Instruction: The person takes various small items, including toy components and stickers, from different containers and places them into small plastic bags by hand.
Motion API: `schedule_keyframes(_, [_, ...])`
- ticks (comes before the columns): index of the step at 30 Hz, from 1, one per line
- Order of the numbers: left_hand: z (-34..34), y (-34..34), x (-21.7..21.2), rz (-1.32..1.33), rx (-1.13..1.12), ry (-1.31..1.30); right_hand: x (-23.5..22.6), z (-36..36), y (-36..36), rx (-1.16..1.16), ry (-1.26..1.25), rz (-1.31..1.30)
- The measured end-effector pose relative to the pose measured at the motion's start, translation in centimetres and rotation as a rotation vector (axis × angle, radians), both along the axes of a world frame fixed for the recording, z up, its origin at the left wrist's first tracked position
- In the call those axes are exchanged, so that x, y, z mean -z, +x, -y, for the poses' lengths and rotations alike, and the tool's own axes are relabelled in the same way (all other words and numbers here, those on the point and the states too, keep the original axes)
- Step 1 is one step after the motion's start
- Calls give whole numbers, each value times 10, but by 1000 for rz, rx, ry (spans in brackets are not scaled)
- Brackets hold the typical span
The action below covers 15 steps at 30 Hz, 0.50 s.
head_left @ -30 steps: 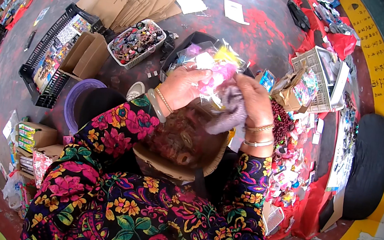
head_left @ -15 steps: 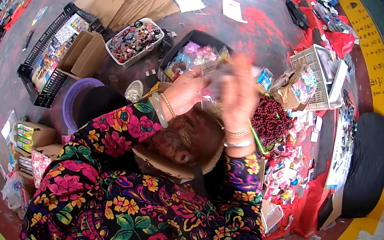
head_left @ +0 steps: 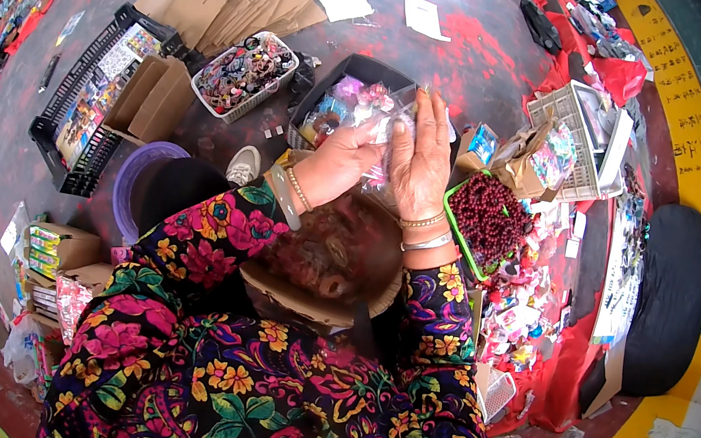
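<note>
Between my hands is a clear plastic bag (head_left: 379,189), partly hidden by the fingers. My left hand (head_left: 338,167) pinches the bag with its fingers curled. Flat against the bag's other side lies my right hand (head_left: 421,162), its fingers stretched upward and close together. Just beyond them a dark bin (head_left: 371,68) holds several small packets in pink, white and blue. Below my hands, at my lap, sits a round brown container (head_left: 314,309) with a worn cardboard edge; its contents are hard to make out.
Right of my hands stands a green-rimmed tray (head_left: 458,228) of dark red beads, near an opened cardboard box (head_left: 515,176). To the left are a white basket (head_left: 230,117) of hair ties, a black crate (head_left: 51,129) and a purple tub (head_left: 127,186). Flattened cardboard (head_left: 191,9) lies farther off.
My right hand, blurred and raised over the bag before, now rests flat and still against it. My left hand keeps its pinch and has shifted only slightly.
</note>
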<state>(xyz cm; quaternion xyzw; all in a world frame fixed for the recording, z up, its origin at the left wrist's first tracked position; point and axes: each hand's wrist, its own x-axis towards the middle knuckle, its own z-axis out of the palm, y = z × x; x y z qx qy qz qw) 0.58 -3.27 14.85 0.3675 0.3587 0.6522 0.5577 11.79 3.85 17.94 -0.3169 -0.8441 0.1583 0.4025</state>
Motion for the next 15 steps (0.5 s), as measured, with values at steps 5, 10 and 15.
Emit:
schedule_keyframes(5, [1,3,10,-100,15,44,4,-15,9,13,-315,-205])
schedule_keyframes(10, [1,3,-10,211,49,-60,-13,-42,36,377,-433,-259])
schedule_keyframes(15, [-3,0,-11,-42,-7,-43,-34,-8,29,81,-47,-240])
